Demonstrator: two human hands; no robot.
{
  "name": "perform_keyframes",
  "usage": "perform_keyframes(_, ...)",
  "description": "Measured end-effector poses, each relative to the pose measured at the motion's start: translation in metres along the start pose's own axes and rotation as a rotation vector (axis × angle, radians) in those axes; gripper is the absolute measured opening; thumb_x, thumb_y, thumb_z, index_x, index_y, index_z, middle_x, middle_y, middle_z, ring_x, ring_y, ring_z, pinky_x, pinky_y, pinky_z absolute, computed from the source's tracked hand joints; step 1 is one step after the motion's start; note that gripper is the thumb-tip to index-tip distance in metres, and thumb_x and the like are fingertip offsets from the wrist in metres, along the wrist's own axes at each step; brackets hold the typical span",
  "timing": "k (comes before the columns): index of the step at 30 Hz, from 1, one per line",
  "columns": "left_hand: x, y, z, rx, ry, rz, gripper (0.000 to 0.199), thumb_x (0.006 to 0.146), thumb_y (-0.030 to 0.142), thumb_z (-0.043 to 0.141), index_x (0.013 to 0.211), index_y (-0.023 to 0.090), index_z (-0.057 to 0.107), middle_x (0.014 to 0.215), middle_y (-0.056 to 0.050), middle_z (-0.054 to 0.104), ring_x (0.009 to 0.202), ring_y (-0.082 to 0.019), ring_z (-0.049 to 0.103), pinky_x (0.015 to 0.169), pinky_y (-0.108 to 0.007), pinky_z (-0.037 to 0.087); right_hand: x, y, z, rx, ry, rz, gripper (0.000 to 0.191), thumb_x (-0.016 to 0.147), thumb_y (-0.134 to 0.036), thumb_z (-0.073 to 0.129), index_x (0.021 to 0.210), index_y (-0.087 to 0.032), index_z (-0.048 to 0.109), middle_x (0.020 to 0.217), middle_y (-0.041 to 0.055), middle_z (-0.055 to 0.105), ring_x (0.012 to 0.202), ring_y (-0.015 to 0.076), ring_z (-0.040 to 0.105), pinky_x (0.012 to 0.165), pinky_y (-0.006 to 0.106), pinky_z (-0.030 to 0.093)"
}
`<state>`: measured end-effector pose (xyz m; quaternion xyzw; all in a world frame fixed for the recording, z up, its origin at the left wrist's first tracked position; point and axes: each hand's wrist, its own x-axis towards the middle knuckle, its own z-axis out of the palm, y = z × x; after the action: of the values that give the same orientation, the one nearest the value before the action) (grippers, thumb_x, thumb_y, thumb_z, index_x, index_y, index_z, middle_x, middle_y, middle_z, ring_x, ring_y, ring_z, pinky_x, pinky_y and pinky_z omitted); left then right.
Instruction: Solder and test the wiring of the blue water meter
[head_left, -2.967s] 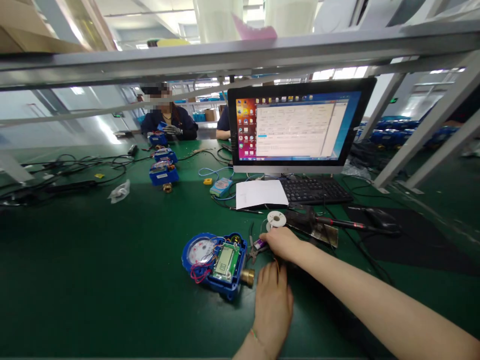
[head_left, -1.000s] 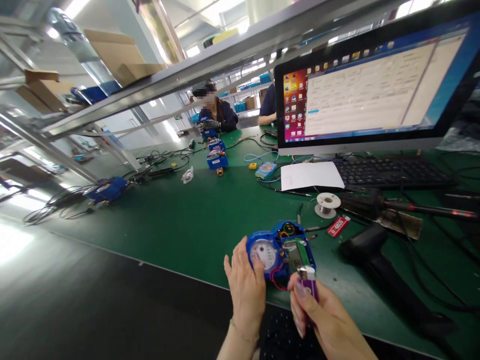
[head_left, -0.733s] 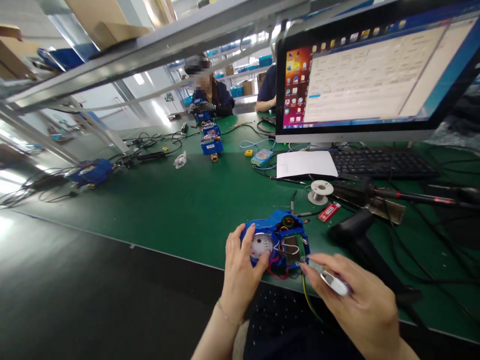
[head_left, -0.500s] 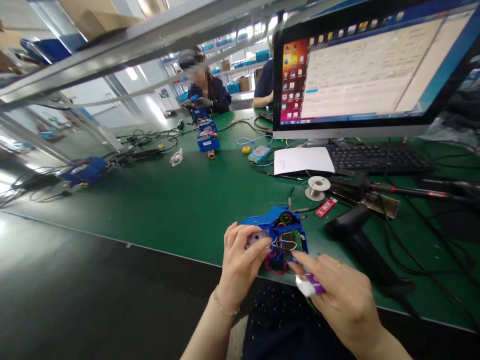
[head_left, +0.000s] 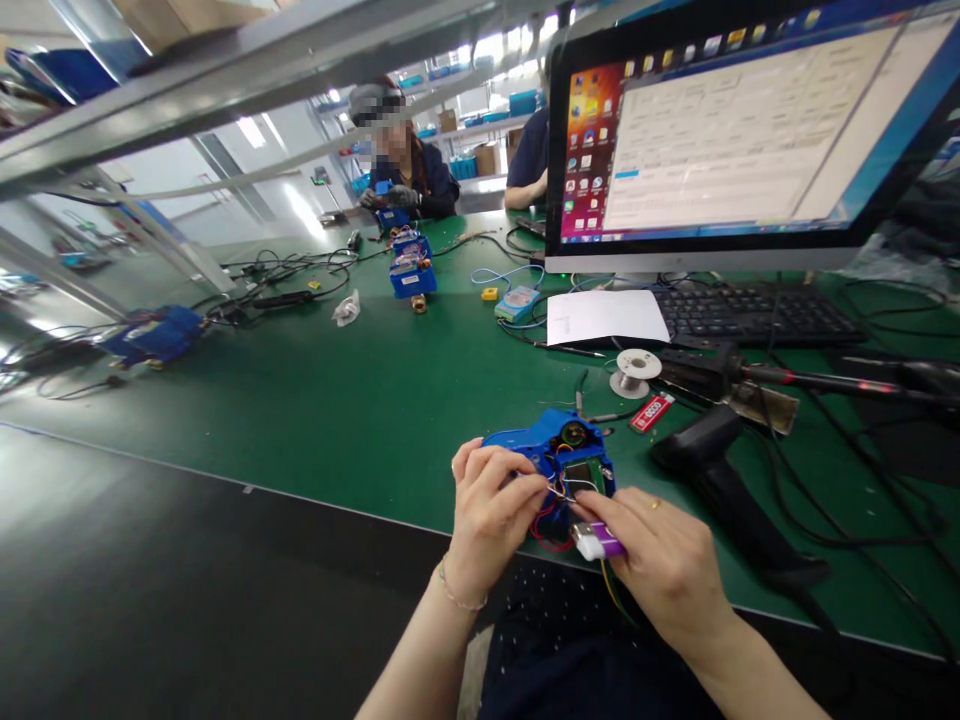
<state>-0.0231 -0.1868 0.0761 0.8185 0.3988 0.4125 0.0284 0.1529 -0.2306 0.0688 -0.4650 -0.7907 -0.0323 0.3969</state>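
An opened blue device housing lies near the table's front edge, its circuit board and loose wires showing. My left hand rests over its left part, thumb and finger pinched on a thin wire. From the right, my right hand reaches in with thumb and forefinger close to the same wire; whether they touch it I cannot tell. Curled fingers of that hand hold a purple and white lighter, its metal end pointing left. Red wires hang out at the housing's front.
A black barcode scanner lies right of the housing. Behind are a solder spool, a red packet, white paper, a keyboard and a monitor. Other blue devices stand further back, near a co-worker.
My right hand has moved left and slightly up, bringing its fingertips and the lighter nearer the wire. My left fingertips have closed into a pinch on the wire.
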Motion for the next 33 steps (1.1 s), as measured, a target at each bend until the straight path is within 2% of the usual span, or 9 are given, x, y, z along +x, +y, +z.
perform_keyframes(6, -0.002, 0.000, -0.001, -0.029, -0.001, 0.012, 0.009, 0.078, 0.015, 0.062, 0.079, 0.024, 0.062, 0.081, 0.002, 0.062, 0.083, -0.013, 0.051, 0.096, -0.042, 0.028, -0.001, 0.001, 0.000, 0.030, -0.013, -0.027, 0.019, 0.085, -0.008, 0.051, 0.100, -0.007, 0.062, 0.072, 0.0056, 0.053, 0.067, 0.0141, 0.049, 0.059, 0.026, 0.038)
perform_keyframes(11, -0.003, 0.002, 0.000, -0.011, 0.012, 0.029, 0.010, 0.078, 0.014, 0.061, 0.080, 0.023, 0.061, 0.081, 0.003, 0.063, 0.083, -0.012, 0.052, 0.099, -0.044, 0.025, 0.005, -0.004, -0.001, 0.156, 0.039, 0.062, 0.017, 0.084, -0.007, 0.051, 0.096, -0.011, 0.063, 0.101, 0.0108, 0.055, 0.078, 0.0130, 0.055, 0.066, 0.024, 0.046)
perform_keyframes(14, -0.002, 0.002, 0.001, 0.000, 0.020, 0.028, 0.010, 0.077, 0.013, 0.062, 0.079, 0.023, 0.061, 0.079, 0.004, 0.064, 0.082, -0.012, 0.052, 0.099, -0.044, 0.025, 0.010, -0.005, -0.001, 0.348, -0.012, 0.064, 0.016, 0.083, -0.008, 0.054, 0.097, -0.013, 0.061, 0.093, 0.0057, 0.060, 0.085, 0.0120, 0.057, 0.073, 0.022, 0.047)
perform_keyframes(16, -0.002, 0.001, 0.002, 0.001, 0.027, 0.027, 0.011, 0.077, 0.013, 0.062, 0.079, 0.023, 0.061, 0.079, 0.004, 0.064, 0.081, -0.012, 0.052, 0.099, -0.044, 0.025, 0.011, -0.005, -0.001, 0.430, -0.060, 0.083, 0.017, 0.084, -0.010, 0.054, 0.100, -0.015, 0.060, 0.089, 0.0037, 0.060, 0.081, 0.0105, 0.057, 0.070, 0.020, 0.047)
perform_keyframes(21, -0.003, 0.000, 0.001, -0.017, 0.029, 0.042, 0.011, 0.077, 0.013, 0.063, 0.079, 0.023, 0.060, 0.080, 0.004, 0.065, 0.082, -0.012, 0.054, 0.100, -0.045, 0.026, 0.005, -0.003, 0.002, 0.367, -0.144, 0.144, 0.025, 0.086, -0.008, 0.049, 0.108, -0.015, 0.058, 0.085, 0.0049, 0.057, 0.075, 0.0123, 0.056, 0.063, 0.023, 0.045)
perform_keyframes(24, -0.004, 0.000, 0.000, -0.007, 0.019, 0.070, 0.010, 0.077, 0.013, 0.061, 0.079, 0.022, 0.060, 0.081, 0.004, 0.066, 0.082, -0.012, 0.054, 0.101, -0.045, 0.026, 0.000, -0.003, 0.007, 0.292, -0.110, 0.141, 0.024, 0.085, -0.007, 0.050, 0.106, -0.015, 0.057, 0.080, 0.0036, 0.056, 0.070, 0.0131, 0.055, 0.061, 0.024, 0.044)
perform_keyframes(28, -0.004, 0.002, -0.003, 0.029, -0.005, 0.112, 0.009, 0.079, 0.013, 0.059, 0.080, 0.022, 0.060, 0.081, 0.004, 0.066, 0.082, -0.012, 0.054, 0.102, -0.045, 0.024, 0.002, -0.002, 0.010, 0.293, -0.080, 0.154, 0.012, 0.085, -0.010, 0.050, 0.093, -0.016, 0.057, 0.075, 0.0015, 0.056, 0.066, 0.0124, 0.055, 0.059, 0.023, 0.043)
perform_keyframes(31, -0.004, 0.006, -0.004, 0.033, -0.023, 0.116, 0.010, 0.080, 0.012, 0.058, 0.081, 0.021, 0.060, 0.081, 0.004, 0.066, 0.082, -0.012, 0.054, 0.103, -0.044, 0.023, 0.007, -0.004, 0.002, 0.317, 0.009, 0.196, 0.010, 0.085, -0.016, 0.053, 0.093, -0.016, 0.058, 0.091, 0.0053, 0.057, 0.073, 0.0120, 0.057, 0.062, 0.022, 0.045)
perform_keyframes(33, -0.004, 0.008, -0.002, 0.017, -0.022, 0.110, 0.010, 0.080, 0.012, 0.058, 0.082, 0.021, 0.060, 0.080, 0.004, 0.066, 0.081, -0.011, 0.054, 0.103, -0.043, 0.024, 0.008, -0.010, -0.006, 0.424, 0.098, 0.307, 0.010, 0.083, -0.022, 0.059, 0.092, -0.018, 0.060, 0.096, 0.0065, 0.055, 0.071, 0.0115, 0.056, 0.059, 0.021, 0.045)
